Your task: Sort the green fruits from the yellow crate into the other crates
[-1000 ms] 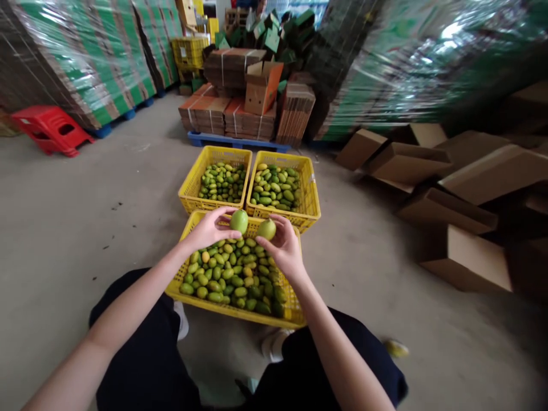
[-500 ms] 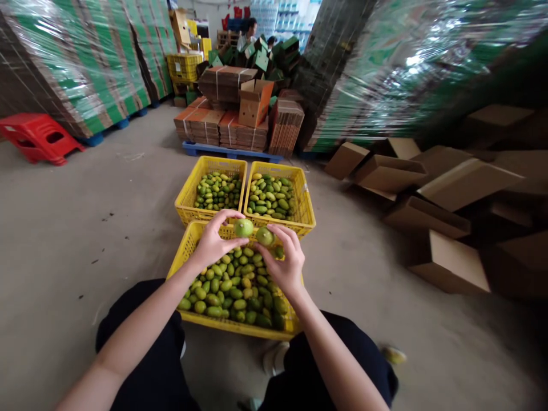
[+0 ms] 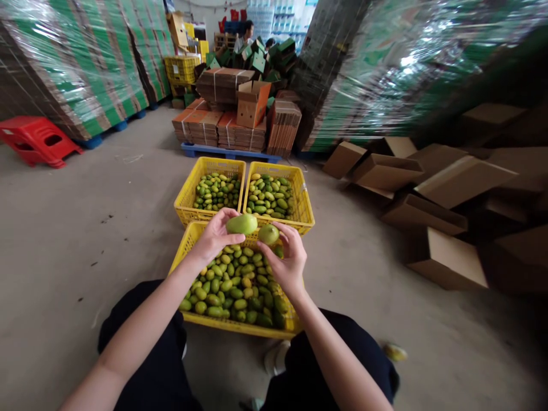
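Note:
My left hand (image 3: 217, 235) grips a pale green mango (image 3: 242, 224) between thumb and fingers, its long side turned towards me. Close beside it, my right hand (image 3: 290, 256) pinches a second, rounder-looking mango (image 3: 268, 234) end-on. Both fruits are held above the near yellow crate (image 3: 240, 327), which is full of green and yellowish mangoes (image 3: 226, 285). Beyond my hands stand two more yellow crates, the left one (image 3: 185, 200) and the right one (image 3: 305, 204), both holding similar mangoes.
Empty-looking cardboard boxes (image 3: 445, 257) lie in a heap on the right. A red stool (image 3: 38, 140) stands at the left. Flattened cartons (image 3: 201, 127) sit on a blue pallet (image 3: 231, 153) ahead. Wrapped stacks flank both sides. A mango (image 3: 394, 352) lies on the floor; a person (image 3: 245, 37) is far back.
The mango in my left hand has turned from end-on to lengthwise. My right hand has shifted slightly, still holding its mango.

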A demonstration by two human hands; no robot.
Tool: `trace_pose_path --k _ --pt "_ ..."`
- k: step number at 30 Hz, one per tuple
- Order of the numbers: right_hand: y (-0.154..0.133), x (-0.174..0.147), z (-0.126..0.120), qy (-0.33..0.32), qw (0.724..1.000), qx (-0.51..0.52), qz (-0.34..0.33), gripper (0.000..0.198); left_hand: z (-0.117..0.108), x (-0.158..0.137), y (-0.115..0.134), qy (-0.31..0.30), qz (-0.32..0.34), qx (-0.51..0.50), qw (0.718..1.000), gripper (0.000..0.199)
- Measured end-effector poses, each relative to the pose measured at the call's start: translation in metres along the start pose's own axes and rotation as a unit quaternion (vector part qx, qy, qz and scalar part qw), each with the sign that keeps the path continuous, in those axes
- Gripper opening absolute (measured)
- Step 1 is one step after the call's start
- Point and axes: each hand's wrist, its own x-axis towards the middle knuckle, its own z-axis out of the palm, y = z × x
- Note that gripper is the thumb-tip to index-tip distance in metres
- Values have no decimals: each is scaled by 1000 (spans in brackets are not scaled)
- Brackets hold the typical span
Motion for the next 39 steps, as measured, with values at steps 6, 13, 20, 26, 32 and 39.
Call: trace_pose_path --k 6,13,20,26,32,39 --pt "-3 -1 -6 -11 1000 5 -13 43 2 1 2 -2 -1 26 1000 46" --pt "-10 3 -10 -23 997 -32 -73 37 2 -6 14 -24 133 313 940 39" --pt "-7 -3 -3 -48 994 -55 -76 38 1 -8 10 -16 255 479 840 41" --pt "-4 -5 -3 -52 995 -51 -73 39 1 -9 8 -14 259 467 845 50" --pt "-11 -2 -5 -65 997 33 26 37 1 -8 11 -7 181 376 909 60" --pt "-10 2 2 -104 852 335 389 45 -10 4 6 -8 -179 98 979 46"
